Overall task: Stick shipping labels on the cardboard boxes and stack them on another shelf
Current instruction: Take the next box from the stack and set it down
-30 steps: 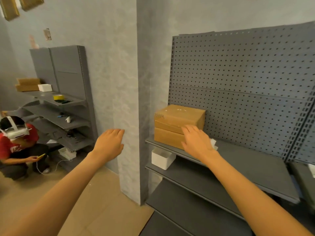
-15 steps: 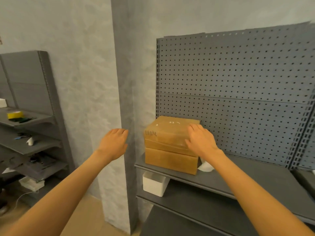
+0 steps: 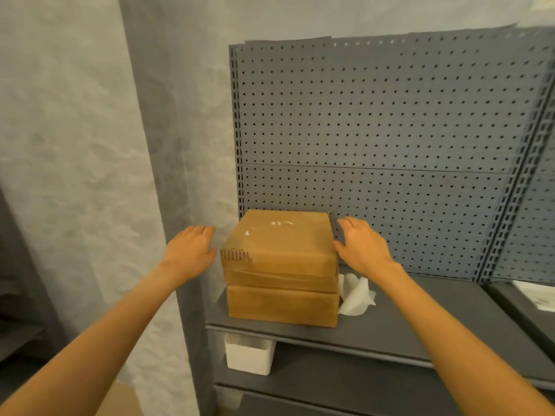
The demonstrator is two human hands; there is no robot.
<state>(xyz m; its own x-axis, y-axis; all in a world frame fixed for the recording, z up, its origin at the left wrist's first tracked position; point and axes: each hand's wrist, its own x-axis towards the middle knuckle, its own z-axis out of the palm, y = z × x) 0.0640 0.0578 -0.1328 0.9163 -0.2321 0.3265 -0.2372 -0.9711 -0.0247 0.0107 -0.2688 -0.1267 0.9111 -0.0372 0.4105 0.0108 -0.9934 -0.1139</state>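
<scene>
Two brown cardboard boxes stand stacked at the left end of a grey shelf (image 3: 420,331). The top box (image 3: 279,250) has clear tape across it and a torn corner at its front left. The lower box (image 3: 282,307) sits square beneath it. My left hand (image 3: 189,250) hovers just left of the top box, fingers straight, a small gap from its side. My right hand (image 3: 360,247) is at the top box's right side, fingers straight, thumb touching the edge. No shipping label shows on either box.
Crumpled white backing paper (image 3: 356,295) lies right of the boxes. A white bin (image 3: 249,354) sits on the shelf below. Grey pegboard (image 3: 390,145) backs the shelves. A wall pillar (image 3: 168,145) stands close on the left. Another sheet (image 3: 537,295) lies on the neighbouring right shelf.
The view has turned right and closed in on the boxes. My left hand moved right toward the top box; my right hand slid from its top to its right side.
</scene>
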